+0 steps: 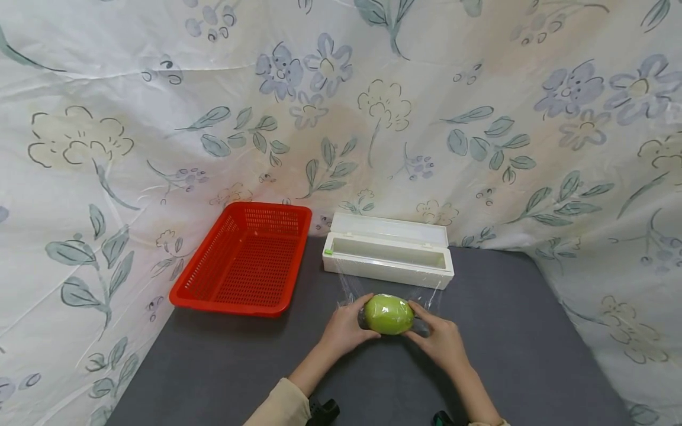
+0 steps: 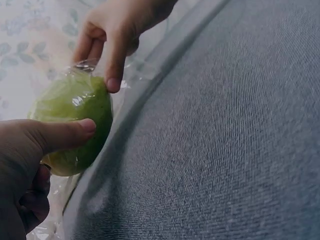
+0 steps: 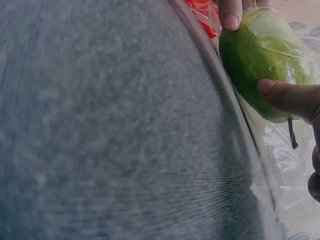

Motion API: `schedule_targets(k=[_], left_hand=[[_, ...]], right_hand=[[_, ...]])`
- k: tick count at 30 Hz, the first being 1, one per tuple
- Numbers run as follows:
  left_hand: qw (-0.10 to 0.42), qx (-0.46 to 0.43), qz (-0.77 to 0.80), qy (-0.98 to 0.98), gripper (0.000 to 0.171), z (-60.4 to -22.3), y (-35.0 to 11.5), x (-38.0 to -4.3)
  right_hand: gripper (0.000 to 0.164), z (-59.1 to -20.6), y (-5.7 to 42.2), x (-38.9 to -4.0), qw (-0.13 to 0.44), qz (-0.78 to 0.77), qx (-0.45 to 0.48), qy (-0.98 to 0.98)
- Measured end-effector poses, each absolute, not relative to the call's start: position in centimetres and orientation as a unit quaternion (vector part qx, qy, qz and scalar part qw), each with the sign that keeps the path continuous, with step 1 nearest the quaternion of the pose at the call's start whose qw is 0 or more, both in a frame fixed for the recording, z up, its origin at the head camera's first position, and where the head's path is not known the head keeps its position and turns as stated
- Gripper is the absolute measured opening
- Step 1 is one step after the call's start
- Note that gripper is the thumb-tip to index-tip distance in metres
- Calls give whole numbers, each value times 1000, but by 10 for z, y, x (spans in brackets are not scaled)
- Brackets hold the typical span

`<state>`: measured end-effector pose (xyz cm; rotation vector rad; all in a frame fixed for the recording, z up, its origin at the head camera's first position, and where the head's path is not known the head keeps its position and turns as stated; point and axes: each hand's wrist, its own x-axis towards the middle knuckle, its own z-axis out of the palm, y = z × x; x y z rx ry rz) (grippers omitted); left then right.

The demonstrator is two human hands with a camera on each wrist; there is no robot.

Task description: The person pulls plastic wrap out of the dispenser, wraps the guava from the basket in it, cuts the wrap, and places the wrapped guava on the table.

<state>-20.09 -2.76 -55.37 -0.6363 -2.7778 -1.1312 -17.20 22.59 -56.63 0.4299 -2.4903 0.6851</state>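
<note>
A green pear (image 1: pixel 389 314) with a dark stem, seen in the right wrist view, is held between both hands over the grey table. Clear cling film (image 3: pixel 287 145) covers its top with shiny creases and hangs loose past its sides. My left hand (image 1: pixel 342 326) grips one end of the pear, its thumb (image 2: pixel 70 134) lying along the near side. At the other end, my right hand (image 1: pixel 443 340) holds the fruit between thumb and fingers. Behind the hands stands a white cling film box (image 1: pixel 389 269) with its lid raised, and film spreads between its front and the pear.
A red plastic basket (image 1: pixel 229 305) stands at the back left of the grey table (image 1: pixel 256 361), to the left of the film box. Floral cloth (image 1: pixel 341 118) hangs behind the table and along both sides.
</note>
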Motion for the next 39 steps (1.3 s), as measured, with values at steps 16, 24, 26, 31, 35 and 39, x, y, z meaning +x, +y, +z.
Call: schedule_targets(k=[16, 24, 26, 31, 35, 39], left_hand=[[-67, -212, -341, -913, 98, -545, -31, -228], [-7, -223, -324, -919, 102, -545, -34, -223], [24, -234, -323, -917, 95, -546, -33, -221], [65, -249, -298, -919, 84, -548, -29, -221], [65, -244, -292, -923, 82, -549, -28, -222], [55, -243, -295, -922, 83, -550, -28, -226]], right_hand=[[71, -562, 227, -186, 209, 244, 143, -936], [71, -560, 230, -192, 197, 253, 149, -935], [70, -561, 231, -193, 192, 255, 148, -936], [75, -558, 233, -193, 156, 259, 139, -943], [89, -554, 233, -189, 140, 267, 124, -945], [91, -550, 231, -185, 172, 284, 125, -935]])
